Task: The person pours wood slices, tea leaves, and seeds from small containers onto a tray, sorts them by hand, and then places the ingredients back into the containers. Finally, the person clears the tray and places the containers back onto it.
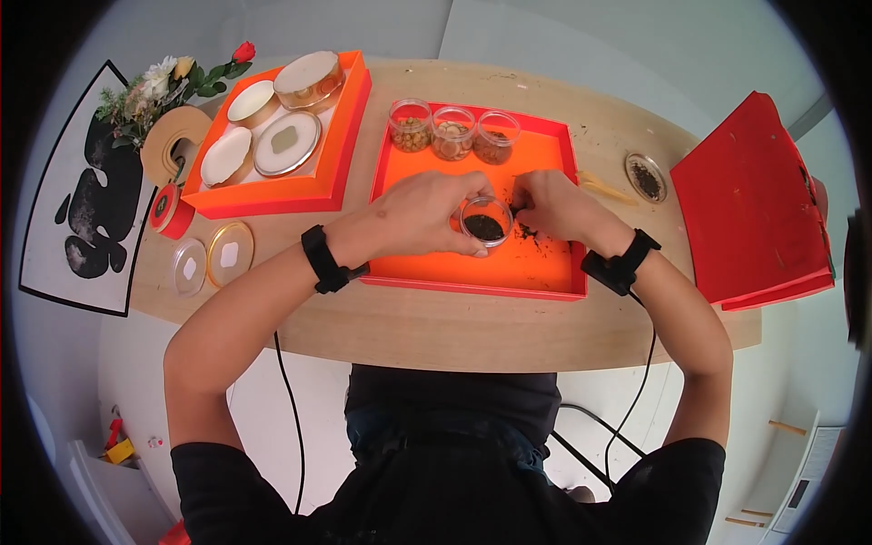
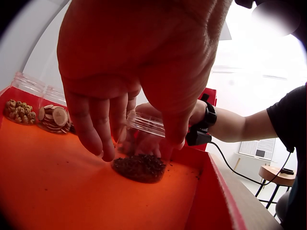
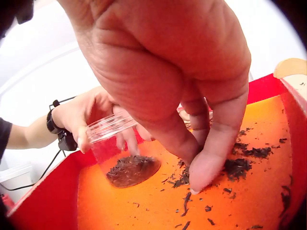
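Note:
My left hand (image 1: 413, 213) grips a clear round jar (image 2: 127, 148) by its rim, thumb on one side and fingers on the other. Dark dried leaves (image 3: 132, 168) cover the jar's bottom. The jar stands slightly tilted in the right wrist view, over the orange floor of a red-edged tray (image 1: 418, 268). Right beside it, my right hand (image 1: 568, 211) reaches down with thumb and fingertips pinched together on loose dark leaves (image 3: 237, 167) scattered on the tray floor.
Three filled jars (image 1: 452, 136) stand along the tray's back edge. Left are an orange box (image 1: 334, 173) of tins, two lids (image 1: 230, 254) and flowers (image 1: 159, 82). To the right lie a yellow scoop-like piece (image 1: 607, 189), a dish of dark bits (image 1: 646, 178) and a red box (image 1: 754, 209).

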Motion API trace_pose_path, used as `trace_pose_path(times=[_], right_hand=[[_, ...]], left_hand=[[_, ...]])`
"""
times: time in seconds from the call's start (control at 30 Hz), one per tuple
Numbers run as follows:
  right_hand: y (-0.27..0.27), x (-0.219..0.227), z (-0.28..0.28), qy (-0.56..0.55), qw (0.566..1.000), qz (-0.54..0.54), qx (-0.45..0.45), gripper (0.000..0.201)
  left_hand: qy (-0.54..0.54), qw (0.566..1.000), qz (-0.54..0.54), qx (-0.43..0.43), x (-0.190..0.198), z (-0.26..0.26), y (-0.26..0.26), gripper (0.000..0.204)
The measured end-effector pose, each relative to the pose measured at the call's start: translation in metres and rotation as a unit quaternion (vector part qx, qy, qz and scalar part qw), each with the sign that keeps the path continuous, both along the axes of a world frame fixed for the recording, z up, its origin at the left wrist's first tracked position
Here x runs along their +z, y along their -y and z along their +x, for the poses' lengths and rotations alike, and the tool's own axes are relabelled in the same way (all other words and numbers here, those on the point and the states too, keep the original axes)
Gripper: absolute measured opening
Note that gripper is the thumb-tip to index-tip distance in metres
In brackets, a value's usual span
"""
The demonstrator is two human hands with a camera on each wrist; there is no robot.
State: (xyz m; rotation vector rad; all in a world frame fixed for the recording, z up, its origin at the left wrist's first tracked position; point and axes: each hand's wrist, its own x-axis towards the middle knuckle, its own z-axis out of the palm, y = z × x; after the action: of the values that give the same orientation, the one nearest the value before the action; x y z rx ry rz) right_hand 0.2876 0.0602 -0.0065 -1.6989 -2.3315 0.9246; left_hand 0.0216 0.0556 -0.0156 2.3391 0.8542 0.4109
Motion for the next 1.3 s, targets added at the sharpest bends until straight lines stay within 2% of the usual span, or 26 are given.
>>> trace_pose_path(times=[0.07, 0.13, 0.57, 0.67, 0.77, 0.83, 0.97, 1.03, 1.27, 1.3], right_hand=[[-0.002, -0.001, 0.0, 0.0, 1.0, -0.027, -0.013, 0.016], [-0.003, -0.002, 0.001, -0.045, 0.996, -0.056, -0.049, 0.009], [0.006, 0.032, 0.004, 0.001, 0.999, -0.032, -0.041, 0.005], [0.014, 0.059, -0.004, -0.058, 0.998, 0.002, -0.038, 0.008], [0.026, 0.083, -0.023, -0.084, 0.996, 0.016, 0.0, 0.007], [0.032, 0.089, -0.036, -0.076, 0.995, 0.031, 0.061, 0.007], [0.029, 0.064, -0.045, -0.045, 0.99, 0.071, 0.113, 0.007], [0.036, 0.069, -0.051, -0.073, 0.995, 0.014, 0.061, 0.006], [0.026, 0.064, -0.037, -0.058, 0.995, 0.037, 0.069, 0.007], [0.021, 0.065, -0.033, -0.061, 0.997, 0.048, 0.028, 0.009]], left_hand=[[0.001, 1.0, -0.001, 0.001, 0.001, 0.0, 0.0, 0.066], [-0.004, 1.0, -0.01, 0.003, 0.004, 0.001, 0.001, 0.065], [0.006, 1.0, -0.023, 0.003, 0.003, 0.0, 0.001, 0.065], [0.016, 1.0, -0.018, -0.006, 0.002, -0.001, 0.001, 0.067], [0.03, 0.999, -0.018, -0.005, 0.0, 0.0, -0.001, 0.067], [0.01, 1.0, -0.029, 0.003, 0.005, 0.001, -0.001, 0.067], [-0.009, 0.999, -0.049, 0.015, 0.008, 0.001, 0.001, 0.065], [-0.003, 0.999, -0.042, 0.014, 0.006, 0.001, 0.001, 0.065], [0.03, 0.999, -0.014, -0.004, 0.0, 0.0, -0.002, 0.064], [0.03, 0.999, -0.014, -0.003, 0.0, 0.0, -0.001, 0.064]])
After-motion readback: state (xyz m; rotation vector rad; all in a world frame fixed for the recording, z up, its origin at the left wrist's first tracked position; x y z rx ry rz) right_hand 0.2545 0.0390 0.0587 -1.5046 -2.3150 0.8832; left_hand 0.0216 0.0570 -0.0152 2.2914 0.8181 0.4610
